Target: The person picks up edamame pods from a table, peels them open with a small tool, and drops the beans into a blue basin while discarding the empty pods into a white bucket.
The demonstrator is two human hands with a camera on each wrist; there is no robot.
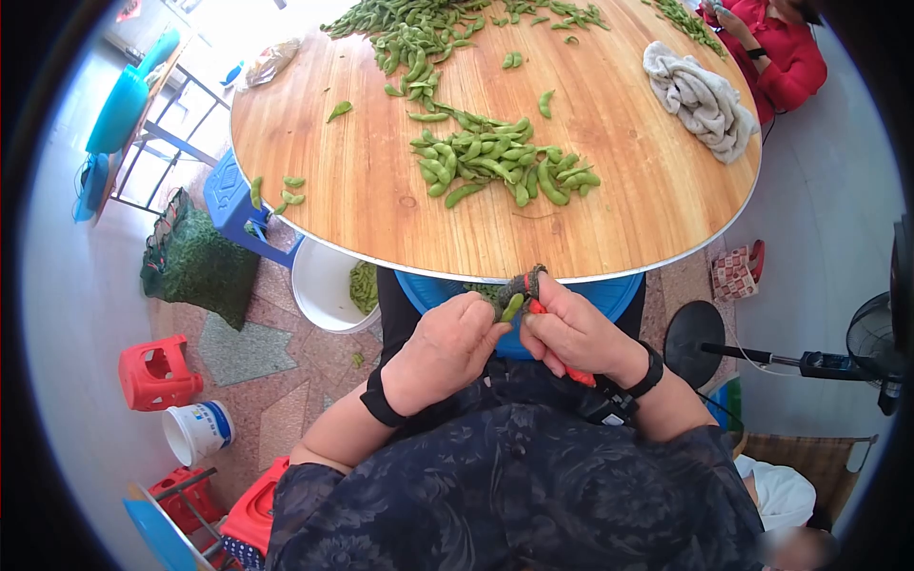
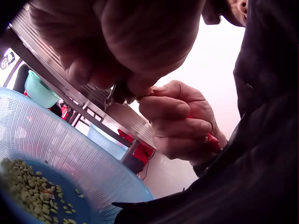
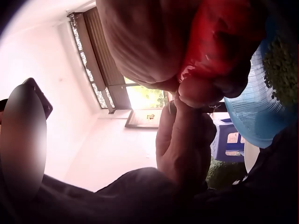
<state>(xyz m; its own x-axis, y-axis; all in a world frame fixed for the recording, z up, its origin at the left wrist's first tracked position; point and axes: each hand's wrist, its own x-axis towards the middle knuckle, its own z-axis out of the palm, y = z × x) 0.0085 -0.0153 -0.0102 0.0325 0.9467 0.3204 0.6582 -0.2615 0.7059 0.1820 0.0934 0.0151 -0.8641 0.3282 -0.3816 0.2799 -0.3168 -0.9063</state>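
Just below centre in the head view, left hand (image 1: 443, 344) pinches a green pod (image 1: 512, 307), right hand (image 1: 586, 333) grips a red object (image 1: 580, 378)! More pods (image 1: 505, 160) lie on the worktop (image 1: 352, 205), upper centre. Lower left, a white bucket (image 1: 181, 438), its blue label (image 1: 215, 421) too small to read.

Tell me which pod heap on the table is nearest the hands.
The smaller heap toward the near side of the table; the larger heap lies toward the far side.
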